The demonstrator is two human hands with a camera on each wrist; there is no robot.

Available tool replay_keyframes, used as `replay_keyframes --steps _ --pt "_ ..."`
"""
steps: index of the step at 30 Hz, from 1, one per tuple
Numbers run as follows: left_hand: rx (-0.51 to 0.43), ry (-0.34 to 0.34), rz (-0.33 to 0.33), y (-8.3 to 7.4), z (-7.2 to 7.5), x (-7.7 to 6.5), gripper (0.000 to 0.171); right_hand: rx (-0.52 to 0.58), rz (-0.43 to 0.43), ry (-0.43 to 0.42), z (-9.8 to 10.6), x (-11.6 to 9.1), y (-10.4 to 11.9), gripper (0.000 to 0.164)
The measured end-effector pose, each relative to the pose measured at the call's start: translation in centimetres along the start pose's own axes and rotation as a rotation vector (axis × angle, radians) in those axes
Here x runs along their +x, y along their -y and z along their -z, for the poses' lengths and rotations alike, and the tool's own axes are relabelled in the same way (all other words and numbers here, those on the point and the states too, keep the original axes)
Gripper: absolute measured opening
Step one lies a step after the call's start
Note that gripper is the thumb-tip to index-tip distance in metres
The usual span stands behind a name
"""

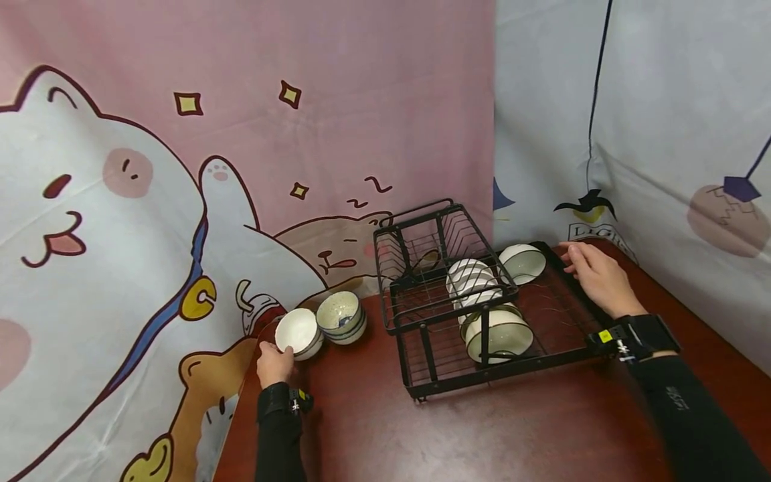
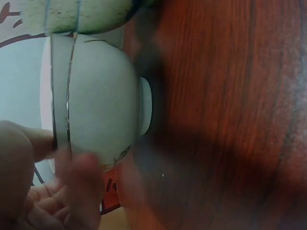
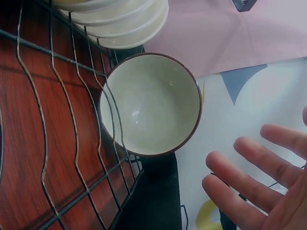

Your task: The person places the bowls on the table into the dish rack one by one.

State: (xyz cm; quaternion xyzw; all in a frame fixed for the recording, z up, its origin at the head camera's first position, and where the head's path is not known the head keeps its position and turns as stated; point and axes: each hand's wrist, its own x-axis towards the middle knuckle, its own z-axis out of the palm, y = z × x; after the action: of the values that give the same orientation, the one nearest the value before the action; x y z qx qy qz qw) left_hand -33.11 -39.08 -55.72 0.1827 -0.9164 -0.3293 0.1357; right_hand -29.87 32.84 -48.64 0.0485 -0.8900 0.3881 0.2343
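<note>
My left hand (image 1: 275,365) is at the near left side of a stack of white bowls (image 1: 298,328) on the table, pinching the rim. In the left wrist view, thumb and finger lie on either side of the dark-lined rim of the white bowl (image 2: 103,91). A stack of speckled bowls with blue marks (image 1: 339,314) stands right beside it. My right hand (image 1: 596,278) hovers at the far right of the black dish rack (image 1: 421,388), fingers extended and holding nothing. Closest to it is a brown-rimmed bowl (image 3: 151,105), tilted in the rack's far corner.
Several white dishes (image 1: 472,281) stand in a row in the rack, with larger cream bowls (image 1: 500,338) in front of them. A raised wire tier (image 1: 446,221) covers the rack's left part. Printed cloth (image 1: 361,100) hangs behind the reddish-brown table (image 1: 373,428).
</note>
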Motion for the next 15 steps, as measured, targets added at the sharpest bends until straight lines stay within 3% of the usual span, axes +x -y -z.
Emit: replay_keyframes --steps 4,5,6,9,12,15 --pt "0.075 0.02 -0.001 4.2 -1.1 3.8 0.059 0.011 0.0 -0.003 -0.3 0.1 0.0 0.046" --pt "0.083 0.037 0.003 4.3 -0.9 4.1 0.059 0.019 0.001 -0.007 -0.3 0.1 0.0 0.046" --pt "0.071 0.073 -0.001 3.7 -0.1 3.6 0.055 0.025 0.003 -0.012 -0.2 0.1 0.0 0.045" --pt "0.066 0.144 -0.043 4.3 0.5 3.5 0.046 0.045 0.008 -0.02 0.0 0.1 0.0 0.046" --pt "0.062 0.211 -0.083 3.2 1.4 1.8 0.044 0.05 0.009 -0.02 0.1 0.1 0.0 0.046" --pt "0.154 0.198 -0.041 1.9 1.3 0.4 0.052 0.043 0.004 -0.022 0.0 -0.1 -0.1 0.045"
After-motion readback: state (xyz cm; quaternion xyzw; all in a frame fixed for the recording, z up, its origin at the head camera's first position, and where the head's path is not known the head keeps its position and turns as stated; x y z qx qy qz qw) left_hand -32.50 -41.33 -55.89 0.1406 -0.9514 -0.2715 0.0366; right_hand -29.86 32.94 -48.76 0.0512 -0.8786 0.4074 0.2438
